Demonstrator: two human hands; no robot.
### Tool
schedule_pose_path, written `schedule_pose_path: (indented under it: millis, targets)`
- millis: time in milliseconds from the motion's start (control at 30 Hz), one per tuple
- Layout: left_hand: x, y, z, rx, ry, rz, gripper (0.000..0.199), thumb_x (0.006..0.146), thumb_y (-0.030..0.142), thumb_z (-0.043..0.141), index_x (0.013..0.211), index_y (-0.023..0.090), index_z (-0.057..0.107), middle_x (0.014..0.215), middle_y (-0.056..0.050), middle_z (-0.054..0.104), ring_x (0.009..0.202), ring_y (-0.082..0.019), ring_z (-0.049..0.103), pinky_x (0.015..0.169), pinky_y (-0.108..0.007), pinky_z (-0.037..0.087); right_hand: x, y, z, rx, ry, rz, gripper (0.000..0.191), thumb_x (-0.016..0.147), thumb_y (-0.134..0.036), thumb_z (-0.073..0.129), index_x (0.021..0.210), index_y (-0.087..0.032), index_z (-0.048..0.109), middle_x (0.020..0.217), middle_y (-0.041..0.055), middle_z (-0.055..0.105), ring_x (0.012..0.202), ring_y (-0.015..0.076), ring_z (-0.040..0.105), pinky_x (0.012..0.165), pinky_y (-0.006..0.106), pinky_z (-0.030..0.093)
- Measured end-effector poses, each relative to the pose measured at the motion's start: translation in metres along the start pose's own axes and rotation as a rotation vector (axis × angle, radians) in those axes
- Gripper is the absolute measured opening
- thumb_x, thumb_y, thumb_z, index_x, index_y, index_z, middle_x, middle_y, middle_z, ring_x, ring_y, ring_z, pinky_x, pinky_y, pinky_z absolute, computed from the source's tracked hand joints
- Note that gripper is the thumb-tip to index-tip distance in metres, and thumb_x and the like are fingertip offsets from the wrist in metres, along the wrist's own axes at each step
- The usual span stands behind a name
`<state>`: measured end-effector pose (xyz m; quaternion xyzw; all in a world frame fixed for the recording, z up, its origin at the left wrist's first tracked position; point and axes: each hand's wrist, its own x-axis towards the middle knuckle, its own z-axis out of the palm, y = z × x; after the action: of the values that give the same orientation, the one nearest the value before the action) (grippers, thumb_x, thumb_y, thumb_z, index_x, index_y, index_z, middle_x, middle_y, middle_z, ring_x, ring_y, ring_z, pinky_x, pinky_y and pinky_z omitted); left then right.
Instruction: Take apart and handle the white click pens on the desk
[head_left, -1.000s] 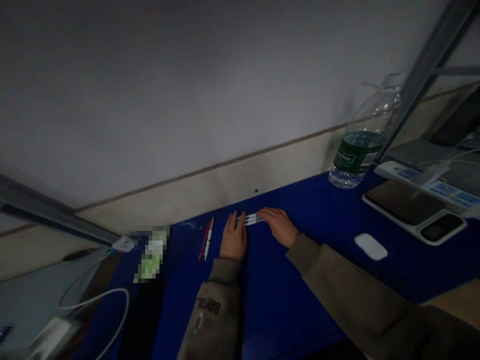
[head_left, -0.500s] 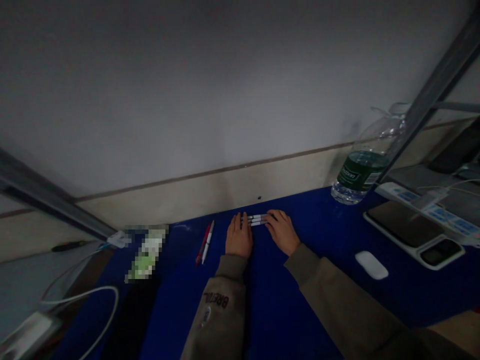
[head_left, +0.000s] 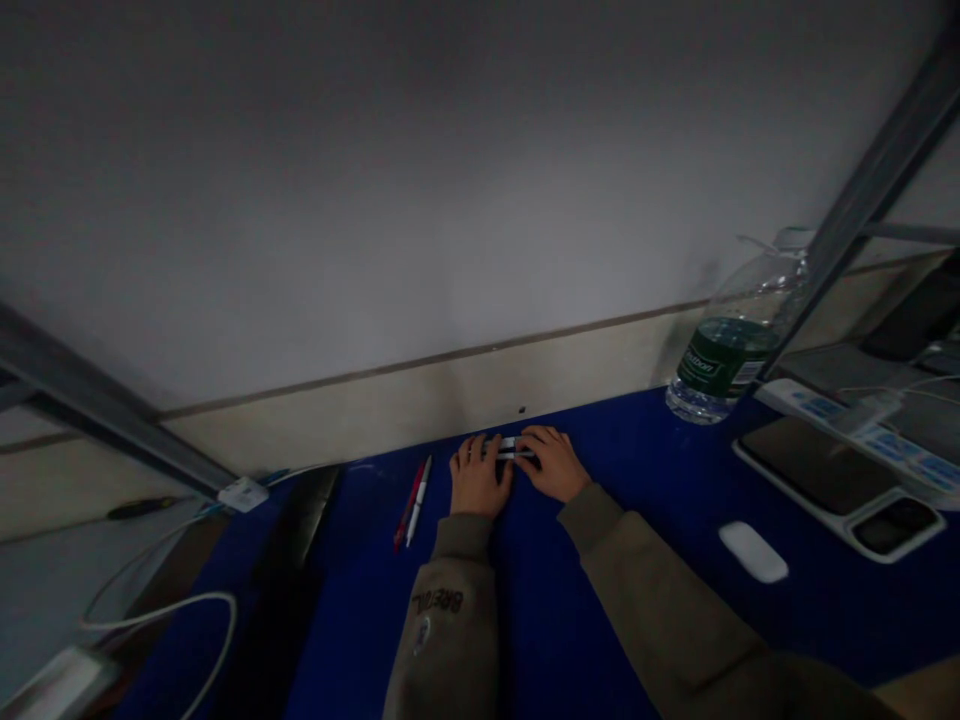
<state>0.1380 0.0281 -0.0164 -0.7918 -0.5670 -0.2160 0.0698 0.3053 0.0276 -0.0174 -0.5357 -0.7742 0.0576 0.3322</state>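
A small bundle of white pens with dark bands (head_left: pixel 514 449) lies on the blue tabletop (head_left: pixel 352 620), gripped from both ends. My left hand (head_left: pixel 478 478) covers one end with its fingertips, and my right hand (head_left: pixel 546 463) closes over the other, so only a short middle stretch shows. Just left of my left hand lie a red pen (head_left: pixel 406 508) and a white pen (head_left: pixel 418 500), side by side and untouched.
A water bottle with a green label (head_left: pixel 724 370) stands at the wall. To the right are a white mouse (head_left: pixel 753 552), a dark tablet on a white stand (head_left: pixel 814 480) and a power strip (head_left: pixel 855 435). A white cable (head_left: pixel 165 610) curves at lower left.
My hands have come closer together, hiding more of the white pens. The whole scene sits lower in the view than before.
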Motion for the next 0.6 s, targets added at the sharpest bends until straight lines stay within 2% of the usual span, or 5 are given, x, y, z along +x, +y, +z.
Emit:
schedule_pose_path:
  millis: [267,500,600]
  targets:
    - [0.015,-0.007,-0.002,-0.031,0.003,-0.012,0.037,0.086,0.04,0.052,0.12,0.026,0.059,0.125,-0.009,0.054,0.117,-0.029,0.044,0.096,-0.047,0.035,0.023,0.002,0.003,0.078,-0.052,-0.011,0.005,0.08,-0.022,0.062,0.085,-0.022,0.062,0.108,0.0037,0.06,0.105,0.0223,0.049,0.087,0.037,0.037]
    - [0.022,-0.012,-0.004,-0.095,-0.011,0.007,0.035,0.084,0.035,0.054,0.118,0.027,0.059,0.124,-0.006,0.057,0.114,-0.027,0.046,0.097,-0.047,0.034,0.03,0.002,0.003,0.076,-0.107,-0.053,0.017,0.072,-0.023,0.067,0.088,-0.022,0.06,0.113,0.0046,0.057,0.108,0.024,0.047,0.088,0.038,0.035]
    - [0.024,-0.013,-0.006,-0.125,-0.008,0.005,0.034,0.084,0.034,0.055,0.117,0.027,0.061,0.119,-0.007,0.059,0.113,-0.028,0.047,0.096,-0.048,0.035,0.031,0.005,0.005,0.088,-0.123,-0.032,0.016,0.073,-0.023,0.066,0.088,-0.022,0.06,0.114,0.0048,0.057,0.111,0.0242,0.046,0.089,0.04,0.036]
